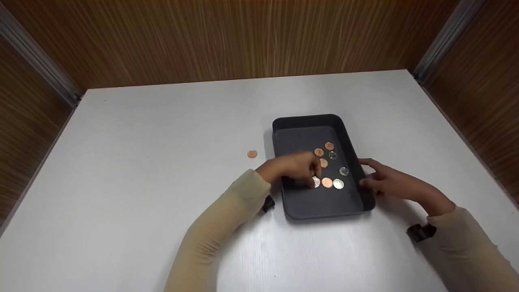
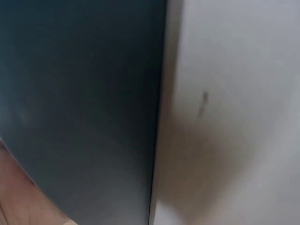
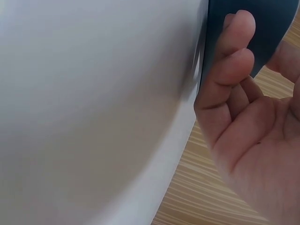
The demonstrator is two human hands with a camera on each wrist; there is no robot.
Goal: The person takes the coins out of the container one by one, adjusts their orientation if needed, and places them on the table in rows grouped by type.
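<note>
A dark rectangular tray (image 1: 308, 120) sits on the white table (image 1: 142, 162), right of centre, with several copper and silver coins in it. My left hand (image 1: 313, 176) reaches over the tray's left wall, and its curled fingertips pinch a silver coin (image 1: 316, 182) on the tray floor. My right hand (image 1: 365, 173) rests against the tray's right wall with relaxed fingers. In the right wrist view, nearly straight fingers (image 3: 229, 61) touch the dark tray (image 3: 274, 23). The left wrist view shows only the blurred tray wall (image 2: 79, 93) beside the table (image 2: 234, 70).
One copper coin (image 1: 252, 154) lies alone on the table just left of the tray. Wood-grain panels (image 1: 243, 36) wall the table at the back and both sides. Bare white surface stretches out to the left and front.
</note>
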